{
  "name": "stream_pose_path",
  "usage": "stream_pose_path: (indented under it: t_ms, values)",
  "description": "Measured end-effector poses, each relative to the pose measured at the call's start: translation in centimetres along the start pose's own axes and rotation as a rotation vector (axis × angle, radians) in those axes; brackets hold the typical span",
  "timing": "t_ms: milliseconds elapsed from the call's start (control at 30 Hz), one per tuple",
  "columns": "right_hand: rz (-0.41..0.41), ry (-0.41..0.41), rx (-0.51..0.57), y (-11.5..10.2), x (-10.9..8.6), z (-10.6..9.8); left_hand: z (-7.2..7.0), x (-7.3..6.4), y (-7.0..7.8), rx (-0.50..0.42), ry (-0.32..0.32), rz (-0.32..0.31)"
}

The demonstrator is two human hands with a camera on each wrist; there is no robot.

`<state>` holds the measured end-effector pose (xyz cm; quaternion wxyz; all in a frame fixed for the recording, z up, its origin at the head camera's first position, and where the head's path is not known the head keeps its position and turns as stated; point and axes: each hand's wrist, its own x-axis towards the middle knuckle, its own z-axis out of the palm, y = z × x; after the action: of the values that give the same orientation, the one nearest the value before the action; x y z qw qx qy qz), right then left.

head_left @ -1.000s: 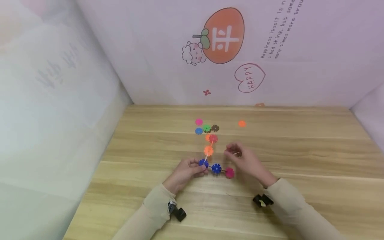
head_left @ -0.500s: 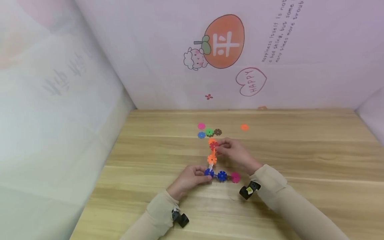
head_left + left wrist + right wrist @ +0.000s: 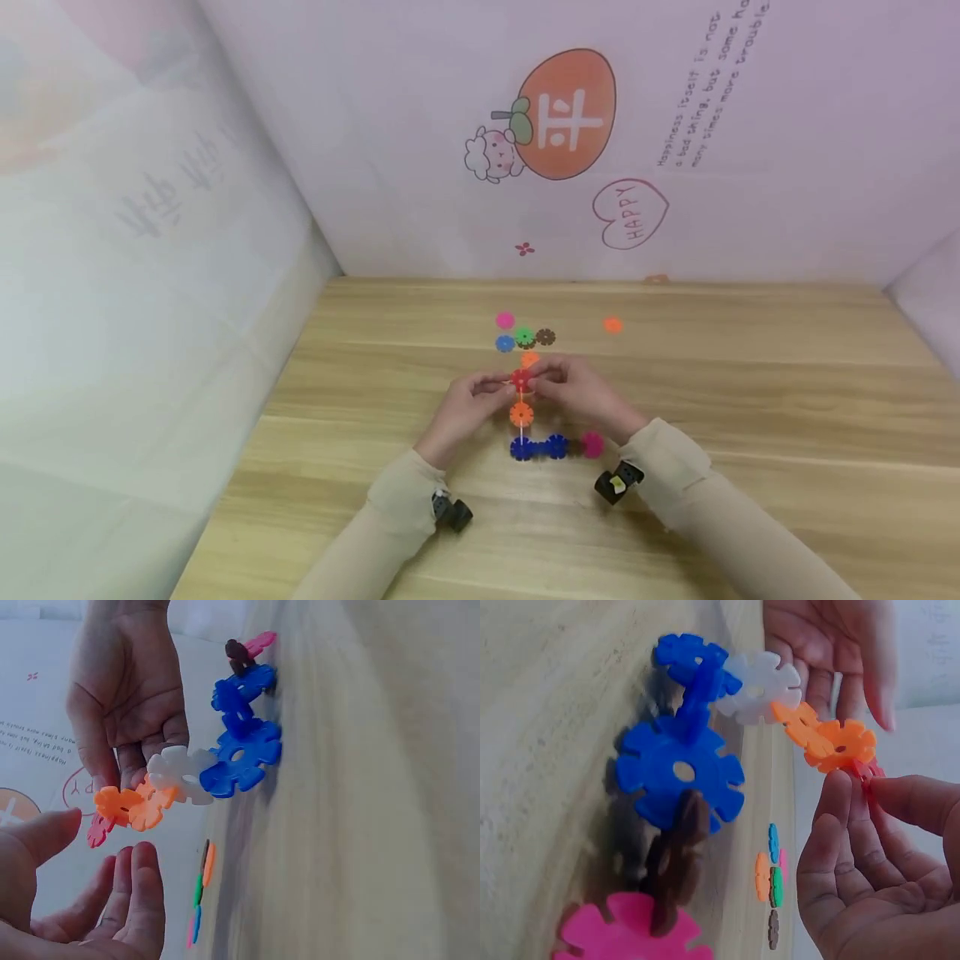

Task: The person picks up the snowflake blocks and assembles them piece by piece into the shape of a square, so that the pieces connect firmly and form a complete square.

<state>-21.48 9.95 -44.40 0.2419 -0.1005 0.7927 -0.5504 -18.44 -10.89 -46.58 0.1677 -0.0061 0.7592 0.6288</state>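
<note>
R wrist: red disc [image 3: 865, 771] btwn R hand's [image 3: 881, 874] fingertips.

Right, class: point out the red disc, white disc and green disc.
Red disc [image 3: 521, 381], head view: middle of its face.
White disc [image 3: 762, 681], right wrist view: its broad face.
Green disc [image 3: 525, 336], head view: middle of its top.

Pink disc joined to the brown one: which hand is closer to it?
Right. The right hand is just beyond the pink disc, holding the red disc. The left hand is farther away, left of the red disc.
</note>
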Motion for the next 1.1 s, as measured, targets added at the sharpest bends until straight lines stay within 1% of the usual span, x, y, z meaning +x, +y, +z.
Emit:
stream_pose_path:
  t_ms: [100,133,200,300,400,533,633,767,967,1100]
  values:
    - [-0.009,-0.004,-0.045,-0.1,0.0,-0.2,0.4,0.7,0.2,-0.043,0.036,0.013]
    - [-0.013,-0.002,-0.06,0.0,0.1,-0.3,0.4,0.9,0.2,-0.052,0.045,0.007]
    - [-0.032,0.02,-0.114,0.1,0.5,-0.6,0.4,1.1,0.1,-0.081,0.054,0.003]
    - [-0.068,0.086,-0.235,0.4,1.5,-1.2,0.3,1.2,0.0,-0.112,0.059,-0.014]
    - [-0.116,0.156,-0.401,0.4,3.0,-1.9,0.1,1.2,-0.1,-0.116,0.051,-0.015]
    - [-0.166,0.204,-0.568,0.1,5.3,-2.3,0.3,1.4,-0.4,-0.109,0.036,-0.018]
    - [-0.161,0.21,-0.632,-0.4,6.8,-2.3,0.5,1.3,-0.6,-0.129,0.026,-0.024]
    - [-0.129,0.189,-0.691,-0.6,8.4,-1.9,0.7,1.2,-0.8,-0.141,0.021,-0.018]
    - [-0.095,0.14,-0.743,-0.7,9.5,-1.2,0.8,1.1,-0.8,-0.132,0.021,-0.021]
    - [-0.115,0.14,-0.762,-0.7,9.9,-1.2,0.5,1.3,-0.6,-0.136,0.022,-0.021]
